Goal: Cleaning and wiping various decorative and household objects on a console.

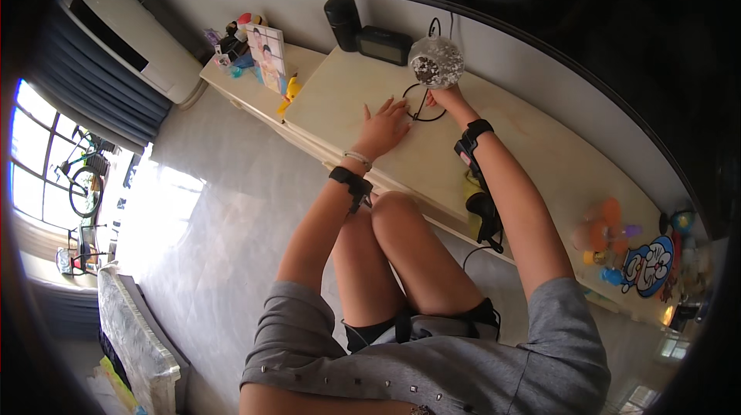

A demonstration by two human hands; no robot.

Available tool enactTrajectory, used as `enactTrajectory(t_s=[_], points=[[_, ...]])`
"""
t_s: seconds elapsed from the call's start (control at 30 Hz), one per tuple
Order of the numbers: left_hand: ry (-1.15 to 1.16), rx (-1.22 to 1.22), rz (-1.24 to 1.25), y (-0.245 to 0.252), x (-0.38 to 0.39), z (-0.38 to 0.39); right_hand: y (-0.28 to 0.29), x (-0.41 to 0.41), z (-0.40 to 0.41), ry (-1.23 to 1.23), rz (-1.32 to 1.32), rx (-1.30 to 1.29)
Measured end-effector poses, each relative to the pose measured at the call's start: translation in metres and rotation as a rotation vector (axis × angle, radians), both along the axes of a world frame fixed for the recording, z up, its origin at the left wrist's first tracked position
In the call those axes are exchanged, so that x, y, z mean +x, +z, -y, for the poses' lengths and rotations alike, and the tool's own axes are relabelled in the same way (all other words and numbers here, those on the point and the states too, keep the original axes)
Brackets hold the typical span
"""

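A clear glass globe (443,67) with dark and white material inside hangs from a black wire stand (429,120), whose ring base is on the cream cabinet top (353,99). My left hand (385,125) lies palm down on that top with fingers spread, its fingertips close to the ring; nothing shows in it. My right hand (447,101) is just below the globe, fingers curled beside the stand's upright. The globe covers part of this hand, so whether it grips the wire is unclear. Both wrists wear black straps.
Behind the globe stand a black digital clock (383,46) and a dark cylinder (343,22). A photo panel (269,62) and a yellow figurine (289,93) are to the left. Under my right forearm lies a black corded device (483,212). Toys (648,267) crowd the right end. A large screen (550,15) overhangs.
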State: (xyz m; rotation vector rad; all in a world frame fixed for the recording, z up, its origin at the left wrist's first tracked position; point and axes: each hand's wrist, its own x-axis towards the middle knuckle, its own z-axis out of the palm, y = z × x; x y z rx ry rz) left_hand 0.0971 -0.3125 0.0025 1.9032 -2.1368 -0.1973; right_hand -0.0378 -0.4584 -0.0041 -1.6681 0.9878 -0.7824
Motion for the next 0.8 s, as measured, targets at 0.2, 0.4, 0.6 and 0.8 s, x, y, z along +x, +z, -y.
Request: enactTrajectory(t_s=[0.2, 0.4, 0.6, 0.8], points=[[0.152, -0.05, 0.061, 0.005, 0.048, -0.021, 0.008, 0.071, -0.015, 0.061, -0.021, 0.096], [0.34, -0.069, 0.035, 0.005, 0.085, -0.019, 0.003, 0.134, -0.006, 0.139, 0.001, -0.068], [0.423, -0.084, 0.058, -0.007, 0.117, -0.003, 0.008, 0.173, 0.013, 0.246, -0.021, -0.035], [0.491, -0.116, 0.087, -0.014, 0.127, 0.02, -0.004, 0.193, 0.035, 0.218, 0.087, 0.039]])
